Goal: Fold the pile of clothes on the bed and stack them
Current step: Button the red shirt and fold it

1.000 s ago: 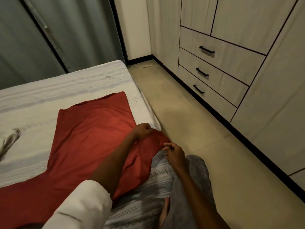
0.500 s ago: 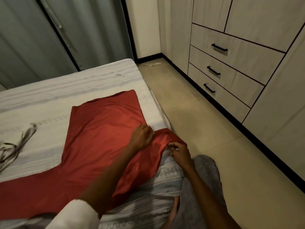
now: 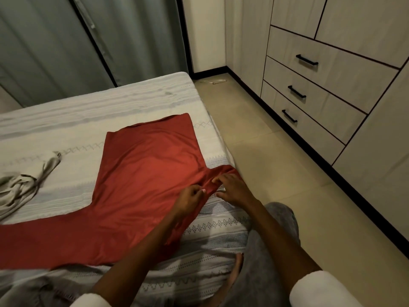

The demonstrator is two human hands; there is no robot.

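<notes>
From the head view, a red garment (image 3: 141, 185) lies spread flat on the bed (image 3: 132, 103), one sleeve reaching the bed's right edge. The left hand (image 3: 191, 199) pinches that sleeve with curled fingers; the right hand (image 3: 234, 188) grips its bunched end. A beige garment (image 3: 24, 185) lies crumpled at far left.

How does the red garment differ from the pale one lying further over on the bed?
The red garment is spread flat; the beige garment lies crumpled with a strip trailing out. The red one is far larger in view, though the beige one is cut off at the picture's edge. The left hand and right hand grip the red one's sleeve; nothing touches the beige one. Both lie on the bed.
</notes>
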